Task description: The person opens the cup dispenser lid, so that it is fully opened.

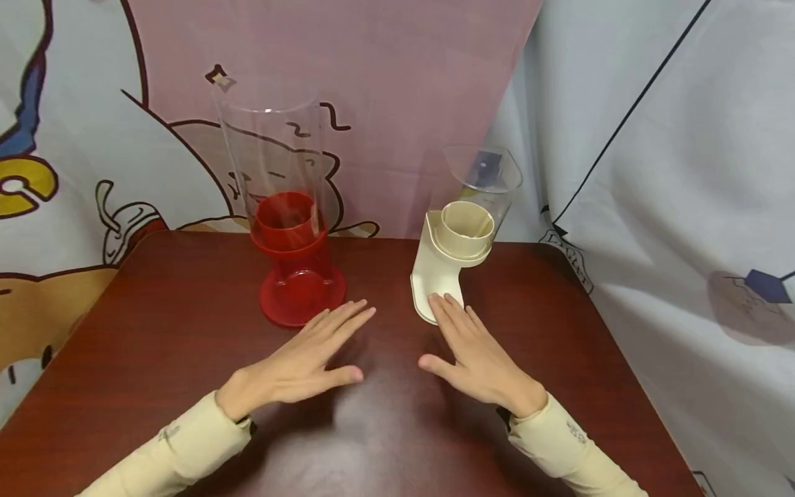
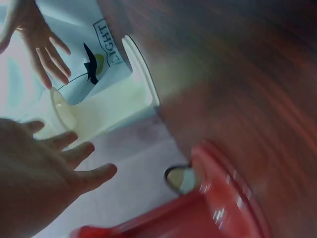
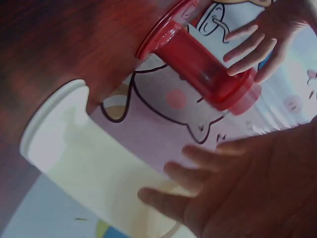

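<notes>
Both hands are held out over the table with straight, spread fingers and nothing in them. My left hand is in front of a red stand with a round base and a tall clear cylinder rising around its top ring. My right hand is in front of a cream stand; its fingertips overlap the foot of that stand in the head view. A shorter clear cup with a shaped rim surrounds the cream ring. In the right wrist view, the cream stand lies beyond the fingers.
The dark red-brown table ends at a printed cartoon cloth hanging close behind both stands. White cloth also hangs along the right side. A bare strip of tabletop separates the two stands.
</notes>
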`<state>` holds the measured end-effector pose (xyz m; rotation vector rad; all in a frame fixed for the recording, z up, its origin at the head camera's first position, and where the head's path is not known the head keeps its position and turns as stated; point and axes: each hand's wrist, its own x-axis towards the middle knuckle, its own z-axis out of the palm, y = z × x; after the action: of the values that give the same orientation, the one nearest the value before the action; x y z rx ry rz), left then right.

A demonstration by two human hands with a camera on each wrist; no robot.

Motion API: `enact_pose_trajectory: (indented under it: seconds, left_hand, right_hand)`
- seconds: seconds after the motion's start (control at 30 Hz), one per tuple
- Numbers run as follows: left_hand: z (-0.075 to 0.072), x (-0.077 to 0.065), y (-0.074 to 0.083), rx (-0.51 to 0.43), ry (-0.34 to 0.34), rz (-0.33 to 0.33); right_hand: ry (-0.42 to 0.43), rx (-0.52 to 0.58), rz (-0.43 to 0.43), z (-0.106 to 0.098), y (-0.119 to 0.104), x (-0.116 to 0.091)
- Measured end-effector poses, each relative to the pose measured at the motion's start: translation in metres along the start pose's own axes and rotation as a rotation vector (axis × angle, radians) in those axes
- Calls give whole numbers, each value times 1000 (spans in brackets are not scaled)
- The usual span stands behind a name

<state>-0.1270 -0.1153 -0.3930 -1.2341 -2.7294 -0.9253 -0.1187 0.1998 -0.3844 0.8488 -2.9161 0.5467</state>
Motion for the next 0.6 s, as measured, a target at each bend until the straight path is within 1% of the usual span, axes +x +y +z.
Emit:
enact_pose_trajectory:
  seconds: [0.03, 0.1, 0.17, 0.27, 0.33, 0.37, 0.43, 0.5, 0.57, 0.6]
  left_hand:
    - [1, 6, -2, -68, 11, -2]
    - [2, 19, -6, -223, 28, -31]
    - [4, 40, -10, -368, 61, -69]
    - [8, 80, -12, -598, 151, -157]
    - [11, 111, -12, -714, 238, -208]
    - [13, 126, -13, -763, 278, -223]
    - [17, 155, -15, -810, 330, -249]
    - [23, 177, -17, -811, 344, -263]
    - [28, 191, -18, -801, 335, -250]
    - [31, 195, -18, -797, 332, -244]
  right_hand:
    - [22, 32, 30, -1, 3, -1]
    - [77, 122, 112, -3, 8, -2]
    - [153, 251, 205, -7, 13, -4]
    - [313, 451, 293, -9, 18, -1]
    - [403, 549, 297, -9, 20, 5]
    - [439, 578, 285, -9, 20, 8]
    - [478, 599, 269, -9, 18, 17]
    - [484, 609, 259, -7, 15, 24]
    - [477, 610, 256, -6, 12, 29]
    - [472, 612, 253, -5, 11, 31]
